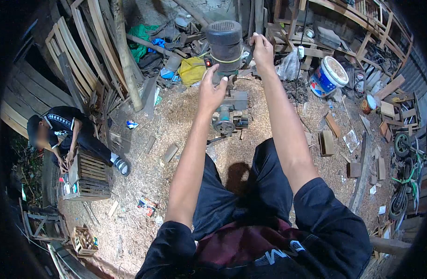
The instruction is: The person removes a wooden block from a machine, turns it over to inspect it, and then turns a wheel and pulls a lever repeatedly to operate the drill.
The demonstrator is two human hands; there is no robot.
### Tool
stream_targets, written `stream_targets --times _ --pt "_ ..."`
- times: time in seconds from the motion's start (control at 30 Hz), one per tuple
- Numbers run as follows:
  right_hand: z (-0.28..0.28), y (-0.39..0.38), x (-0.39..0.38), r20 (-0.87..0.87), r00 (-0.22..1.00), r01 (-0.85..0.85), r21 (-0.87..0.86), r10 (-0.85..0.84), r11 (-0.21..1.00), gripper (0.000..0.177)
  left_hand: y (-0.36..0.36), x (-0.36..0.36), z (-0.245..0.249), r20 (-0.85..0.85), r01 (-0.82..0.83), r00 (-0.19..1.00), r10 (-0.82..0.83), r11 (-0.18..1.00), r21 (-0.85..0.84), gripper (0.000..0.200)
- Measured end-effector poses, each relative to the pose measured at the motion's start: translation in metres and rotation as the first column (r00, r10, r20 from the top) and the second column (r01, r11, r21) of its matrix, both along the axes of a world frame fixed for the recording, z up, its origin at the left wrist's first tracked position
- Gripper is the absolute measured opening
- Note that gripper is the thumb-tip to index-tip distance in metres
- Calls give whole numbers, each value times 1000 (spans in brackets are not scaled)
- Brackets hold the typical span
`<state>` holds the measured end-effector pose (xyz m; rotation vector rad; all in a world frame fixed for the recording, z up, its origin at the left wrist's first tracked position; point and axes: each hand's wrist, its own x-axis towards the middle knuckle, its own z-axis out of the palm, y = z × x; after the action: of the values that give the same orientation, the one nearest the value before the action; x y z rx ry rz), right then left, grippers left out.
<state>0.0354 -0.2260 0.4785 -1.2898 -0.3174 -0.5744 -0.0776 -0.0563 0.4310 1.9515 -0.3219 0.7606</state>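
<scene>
A dark cylindrical motor (224, 44) with a vented cap stands upright at top centre, a yellowish band around it and a small red light at its left. My left hand (212, 91) is just below that light, its thumb and fingers apart, with nothing seen between them. To the right of the motor, my right hand (263, 50) is closed around a dark handle (251, 55). Below the motor, a greenish machine base with a round handwheel (223, 126) stands over the shavings-covered ground.
Another person (64, 125) sits at the left beside a slatted wooden crate (90, 179). A white and blue bucket (329, 76) stands at the right, near wood blocks (326, 142) and a small green bicycle (406, 179). Tall wooden frames (71, 56) lean at the upper left.
</scene>
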Motion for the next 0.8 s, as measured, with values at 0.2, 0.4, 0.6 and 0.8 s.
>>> stream_targets --times 0.2,0.4,0.6,0.8 --pt "-9 -1 -2 -20 1000 -11 -3 11 1000 34 1 3 -9 -15 20 1000 -20 1000 -17 46" --pt "-15 0 -8 -15 999 -44 41 44 998 32 -1 -3 -20 -99 20 995 -26 998 -59 46" --pt "-26 2 -12 66 997 -37 64 33 997 31 10 3 -50 -50 34 998 -38 995 -92 44" --pt "-29 5 -2 98 995 -25 92 16 995 33 21 1 -61 -88 12 996 -23 992 -129 44"
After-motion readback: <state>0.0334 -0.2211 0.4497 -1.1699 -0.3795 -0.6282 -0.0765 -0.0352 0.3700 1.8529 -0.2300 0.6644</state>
